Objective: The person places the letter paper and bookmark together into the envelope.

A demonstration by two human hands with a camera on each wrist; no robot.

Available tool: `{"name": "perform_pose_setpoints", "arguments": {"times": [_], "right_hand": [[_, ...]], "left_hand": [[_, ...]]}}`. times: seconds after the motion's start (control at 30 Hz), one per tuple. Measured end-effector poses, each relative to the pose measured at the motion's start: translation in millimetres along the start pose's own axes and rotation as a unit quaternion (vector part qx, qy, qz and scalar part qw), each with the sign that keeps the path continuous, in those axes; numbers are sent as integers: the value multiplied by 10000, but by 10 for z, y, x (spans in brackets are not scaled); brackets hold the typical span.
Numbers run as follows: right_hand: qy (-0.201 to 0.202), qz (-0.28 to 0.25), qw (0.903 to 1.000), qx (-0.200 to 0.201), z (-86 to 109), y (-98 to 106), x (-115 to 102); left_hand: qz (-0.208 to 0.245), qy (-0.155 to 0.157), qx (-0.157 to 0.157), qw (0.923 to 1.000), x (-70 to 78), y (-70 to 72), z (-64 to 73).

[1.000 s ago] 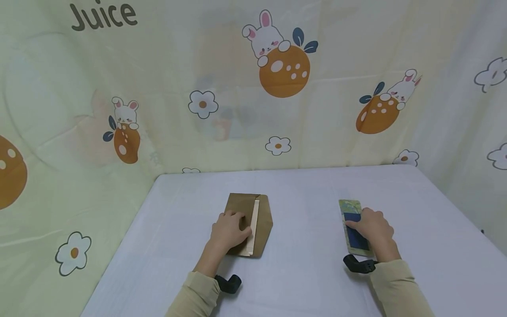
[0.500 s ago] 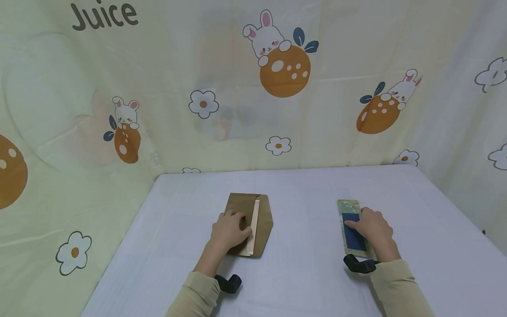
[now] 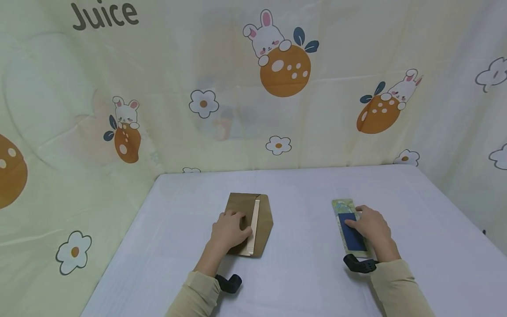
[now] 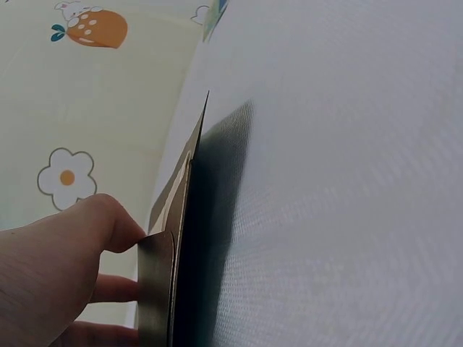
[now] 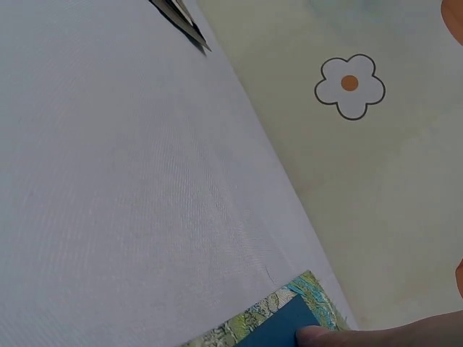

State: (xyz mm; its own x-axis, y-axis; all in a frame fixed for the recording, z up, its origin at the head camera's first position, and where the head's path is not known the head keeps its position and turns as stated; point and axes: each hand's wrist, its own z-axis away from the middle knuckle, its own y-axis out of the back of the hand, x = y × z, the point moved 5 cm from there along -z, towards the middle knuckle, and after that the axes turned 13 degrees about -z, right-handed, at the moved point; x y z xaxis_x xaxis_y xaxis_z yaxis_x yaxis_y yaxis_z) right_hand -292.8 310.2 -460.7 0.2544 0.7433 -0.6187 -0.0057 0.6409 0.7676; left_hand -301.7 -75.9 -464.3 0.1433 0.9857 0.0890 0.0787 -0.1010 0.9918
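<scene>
Though beyond both hands point(image 3: 227, 230) — rabbit-print curtain point(image 3: 237, 125) behind the white table point(image 3: 303, 215).

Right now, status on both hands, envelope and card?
Left hand touches brown envelope, grip unclear. Right hand holds patterned card along one edge. Both apart on white table. No obstacle visible between them.

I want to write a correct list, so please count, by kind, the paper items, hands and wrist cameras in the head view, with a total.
Envelope: 1
Card: 1
Hands: 2 (left hand, right hand)
Wrist cameras: 2 (left camera, right camera)
Total: 6
</scene>
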Motion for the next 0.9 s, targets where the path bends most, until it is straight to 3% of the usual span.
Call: {"name": "perform_pose_setpoints", "arguments": {"times": [0.9], "right_hand": [[293, -333, 9990, 67, 18, -52, -80]], "left_hand": [[-33, 48, 9, 10000, -7, -23, -12]]}}
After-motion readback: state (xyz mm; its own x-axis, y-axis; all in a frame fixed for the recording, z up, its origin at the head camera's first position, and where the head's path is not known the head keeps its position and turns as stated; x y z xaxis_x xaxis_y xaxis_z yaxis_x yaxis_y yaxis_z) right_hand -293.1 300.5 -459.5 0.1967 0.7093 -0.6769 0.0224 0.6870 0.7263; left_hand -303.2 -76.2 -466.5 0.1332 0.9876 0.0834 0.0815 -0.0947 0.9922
